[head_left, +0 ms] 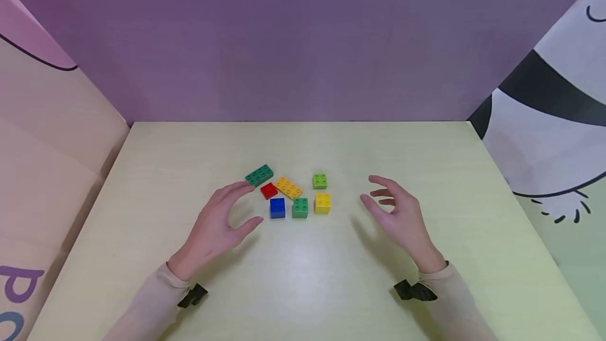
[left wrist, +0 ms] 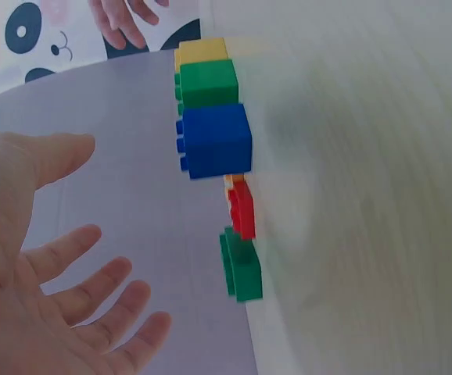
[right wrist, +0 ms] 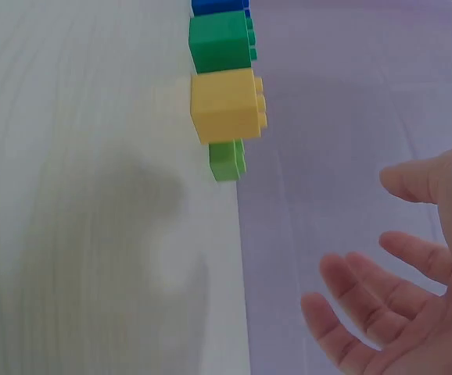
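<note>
- Nearest the wearer: two pale sleeves (head_left: 147,304), cut off by the frame, with small black wrist devices (head_left: 193,296).
- Left of the bricks: left hand (head_left: 215,222), thumb and fingers well apart, nothing held. Head view overlaps its fingertips with a long dark green plastic brick (head_left: 259,175); left wrist view shows them apart.
- Right of the bricks: right hand (head_left: 400,220), fingers loosely curved, thumb apart from them, nothing held. Nearest to it: a square-topped yellow plastic brick (head_left: 323,203).
- Between the hands, on the pale tabletop (head_left: 303,288): front row of a blue plastic brick (head_left: 277,208), a mid-green plastic brick (head_left: 300,208) and the yellow one, gaps between.
- Behind that row: small red plastic brick (head_left: 269,191), turned askew; long orange plastic brick (head_left: 289,188), slanted just beside it. Contact between these two: cannot tell.
- Farther: lime green plastic brick (head_left: 319,181) behind the yellow; the dark green one behind the red.
- Farthest: purple wall (head_left: 303,41).
- Step, judged: hands poised, no grasp made. Taking any brick would call for lowering a hand and pinching its sides without nudging neighbours.
- Obscured: orange mostly hidden in left wrist view; blue cut off in right wrist view.
</note>
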A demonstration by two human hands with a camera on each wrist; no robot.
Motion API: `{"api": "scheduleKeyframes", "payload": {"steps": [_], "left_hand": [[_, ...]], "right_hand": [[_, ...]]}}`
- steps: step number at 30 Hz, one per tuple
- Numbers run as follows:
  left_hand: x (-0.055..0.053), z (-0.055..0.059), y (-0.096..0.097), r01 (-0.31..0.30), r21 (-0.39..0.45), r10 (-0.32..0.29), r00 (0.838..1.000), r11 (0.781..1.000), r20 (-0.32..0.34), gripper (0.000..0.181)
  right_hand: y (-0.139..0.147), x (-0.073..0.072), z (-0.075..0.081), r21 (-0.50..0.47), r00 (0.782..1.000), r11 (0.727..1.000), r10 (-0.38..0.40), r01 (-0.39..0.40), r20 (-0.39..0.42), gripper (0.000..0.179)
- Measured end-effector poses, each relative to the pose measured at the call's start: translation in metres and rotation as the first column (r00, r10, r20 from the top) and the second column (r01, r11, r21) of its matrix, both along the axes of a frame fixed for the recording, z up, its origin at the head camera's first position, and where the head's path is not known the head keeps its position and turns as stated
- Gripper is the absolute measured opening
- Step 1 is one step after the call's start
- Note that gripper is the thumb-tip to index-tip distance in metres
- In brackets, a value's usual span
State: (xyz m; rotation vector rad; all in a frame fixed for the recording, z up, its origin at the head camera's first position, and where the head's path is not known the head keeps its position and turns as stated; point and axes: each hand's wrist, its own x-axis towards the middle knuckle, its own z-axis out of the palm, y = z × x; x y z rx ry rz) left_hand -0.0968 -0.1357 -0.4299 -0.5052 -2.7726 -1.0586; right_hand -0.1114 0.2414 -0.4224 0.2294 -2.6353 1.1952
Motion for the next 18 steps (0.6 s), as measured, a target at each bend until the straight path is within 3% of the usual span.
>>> {"api": "scheduleKeyframes", "payload": {"steps": [9,18], "left_hand": [[-0.01,-0.01,0.018,0.037,0.022,-0.039,0.998,0.999,0.052,0.061],[-0.016,-0.016,0.028,0.03,0.004,-0.03,0.991,1.0,0.128,0.06]], "right_hand": [[-0.015,-0.003,-0.004,-0.095,0.988,0.99,0.116,-0.106,0.101,0.039],[-0.025,-0.01,-0.018,-0.154,0.952,0.969,0.221,-0.191,0.211,0.044]]}}
